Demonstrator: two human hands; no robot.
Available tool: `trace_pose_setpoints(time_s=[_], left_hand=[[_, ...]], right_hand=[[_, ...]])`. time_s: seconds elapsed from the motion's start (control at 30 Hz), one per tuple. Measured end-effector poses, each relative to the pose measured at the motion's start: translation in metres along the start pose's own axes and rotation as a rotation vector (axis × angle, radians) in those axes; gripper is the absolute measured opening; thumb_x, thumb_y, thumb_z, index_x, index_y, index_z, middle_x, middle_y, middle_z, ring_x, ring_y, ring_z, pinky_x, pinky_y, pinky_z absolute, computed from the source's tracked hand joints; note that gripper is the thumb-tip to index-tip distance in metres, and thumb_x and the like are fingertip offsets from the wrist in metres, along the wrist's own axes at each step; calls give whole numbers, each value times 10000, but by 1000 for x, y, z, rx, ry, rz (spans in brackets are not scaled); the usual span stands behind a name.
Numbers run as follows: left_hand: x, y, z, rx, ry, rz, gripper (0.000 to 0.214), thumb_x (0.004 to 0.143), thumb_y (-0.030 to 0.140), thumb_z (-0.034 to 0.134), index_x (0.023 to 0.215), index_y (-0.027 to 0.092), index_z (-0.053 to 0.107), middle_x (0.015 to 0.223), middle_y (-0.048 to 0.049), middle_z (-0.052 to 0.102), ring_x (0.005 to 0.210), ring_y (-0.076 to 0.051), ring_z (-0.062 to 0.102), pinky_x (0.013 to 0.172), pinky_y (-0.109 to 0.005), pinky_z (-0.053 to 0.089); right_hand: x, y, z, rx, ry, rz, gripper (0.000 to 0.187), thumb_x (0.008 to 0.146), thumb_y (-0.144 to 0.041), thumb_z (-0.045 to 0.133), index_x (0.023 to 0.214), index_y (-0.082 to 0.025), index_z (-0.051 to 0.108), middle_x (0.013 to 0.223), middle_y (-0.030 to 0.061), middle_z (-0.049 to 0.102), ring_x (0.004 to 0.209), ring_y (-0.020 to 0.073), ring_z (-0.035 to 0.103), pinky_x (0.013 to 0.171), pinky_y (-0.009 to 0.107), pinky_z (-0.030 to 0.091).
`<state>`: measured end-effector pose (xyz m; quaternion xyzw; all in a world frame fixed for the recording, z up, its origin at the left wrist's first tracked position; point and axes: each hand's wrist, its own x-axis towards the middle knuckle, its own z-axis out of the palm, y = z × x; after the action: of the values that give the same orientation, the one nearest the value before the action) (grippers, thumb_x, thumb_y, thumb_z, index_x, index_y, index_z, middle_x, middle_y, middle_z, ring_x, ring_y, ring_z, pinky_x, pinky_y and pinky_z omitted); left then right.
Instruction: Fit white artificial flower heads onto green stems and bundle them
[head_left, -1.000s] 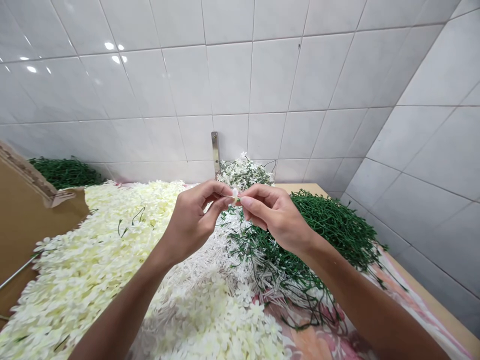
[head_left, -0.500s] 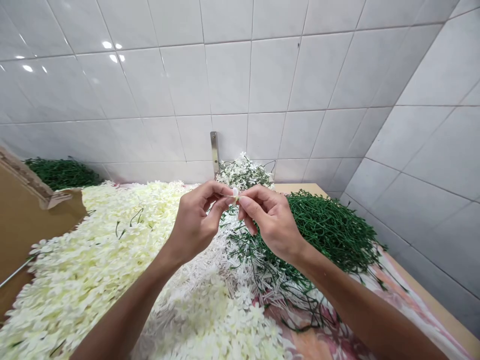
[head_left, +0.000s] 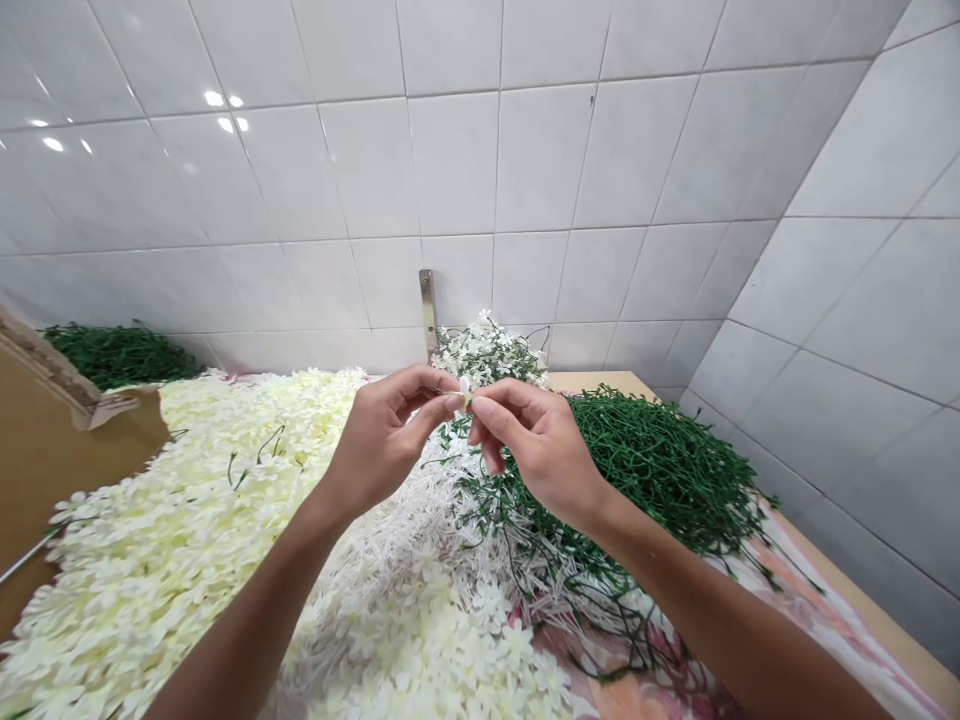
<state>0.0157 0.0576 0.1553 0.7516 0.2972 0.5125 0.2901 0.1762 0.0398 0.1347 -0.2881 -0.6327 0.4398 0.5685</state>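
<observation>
Between my fingertips, above the middle of the table, is a small white artificial flower (head_left: pixel 466 390). My left hand (head_left: pixel 397 430) pinches it from the left, and my right hand (head_left: pixel 529 430) pinches it from the right. Parts of the flower are hidden by the fingers. Below my left hand spreads a wide heap of loose cream-white artificial blossoms (head_left: pixel 195 520). Thin white stamens (head_left: pixel 409 545) lie in a tangle under both hands. Beside my right hand is a pile of green plastic stems (head_left: pixel 667 465).
A bunch of white flowers on stems (head_left: pixel 491 352) stands at the back near a metal bracket (head_left: pixel 427 310) on the tiled wall (head_left: pixel 450 165). A cardboard box (head_left: pixel 64 450) is at the left, with more green stems (head_left: pixel 120 355) behind it. A flowered cloth (head_left: pixel 630 690) covers the table.
The view has tilted slightly upward. My hands have drawn a little closer together around the flower, and the thin white strand seen at my left fingertips no longer shows.
</observation>
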Motion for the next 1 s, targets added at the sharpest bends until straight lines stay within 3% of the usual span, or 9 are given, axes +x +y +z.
trace_pose_setpoints(time_s=[0.17, 0.3, 0.37, 0.5, 0.73, 0.9, 1.0], left_hand=[[-2, 7, -8, -85, -36, -29, 236, 877, 346, 567, 1052, 198, 625, 904, -23, 652, 789, -86, 609, 697, -162, 520], [-4, 7, -8, -78, -137, -75, 449, 818, 377, 643, 1232, 238, 538, 1072, -46, 630, 906, -127, 607, 763, -204, 536], [-4, 6, -6, -62, -116, -100, 406, 795, 342, 678, 1174, 238, 581, 1089, -45, 634, 900, -131, 615, 762, -207, 538], [-4, 5, -1, -89, -10, -80, 143, 800, 309, 676, 875, 186, 670, 882, -21, 676, 761, -96, 628, 674, -162, 529], [-4, 7, 1, -104, 2, -104, 214, 748, 282, 726, 937, 190, 687, 926, -33, 698, 774, -112, 652, 685, -180, 560], [-1, 5, 1, -127, 11, -76, 115, 781, 259, 693, 851, 168, 699, 793, -27, 697, 671, -90, 628, 643, -181, 547], [-1, 4, 1, -146, 14, -72, 86, 784, 236, 688, 797, 152, 673, 931, -60, 691, 812, -128, 648, 719, -218, 553]], right_hand=[[0, -7, -2, -41, 27, -41, 132, 878, -240, 549, 801, -150, 608, 628, -31, 575, 433, 31, 476, 398, 161, 392], [-2, -7, -2, -146, 61, -113, 116, 874, -246, 564, 819, -160, 620, 630, -33, 578, 457, 38, 489, 410, 165, 406], [-3, -6, -2, -245, 103, -177, 108, 871, -242, 570, 842, -162, 637, 637, -29, 583, 477, 47, 500, 424, 177, 416], [-4, -4, -3, -440, 177, -323, 98, 865, -200, 573, 852, -164, 662, 662, -18, 609, 508, 61, 516, 468, 204, 437], [-6, -2, -1, -651, 222, -569, 101, 849, -121, 583, 884, -123, 678, 823, 39, 700, 660, 89, 592, 604, 226, 489], [-6, -2, -2, -553, 196, -446, 97, 863, -186, 582, 856, -166, 676, 747, 10, 674, 566, 82, 548, 534, 233, 466], [-6, -2, -3, -467, 154, -344, 104, 869, -244, 582, 848, -190, 669, 715, 3, 649, 528, 83, 529, 497, 238, 453]])
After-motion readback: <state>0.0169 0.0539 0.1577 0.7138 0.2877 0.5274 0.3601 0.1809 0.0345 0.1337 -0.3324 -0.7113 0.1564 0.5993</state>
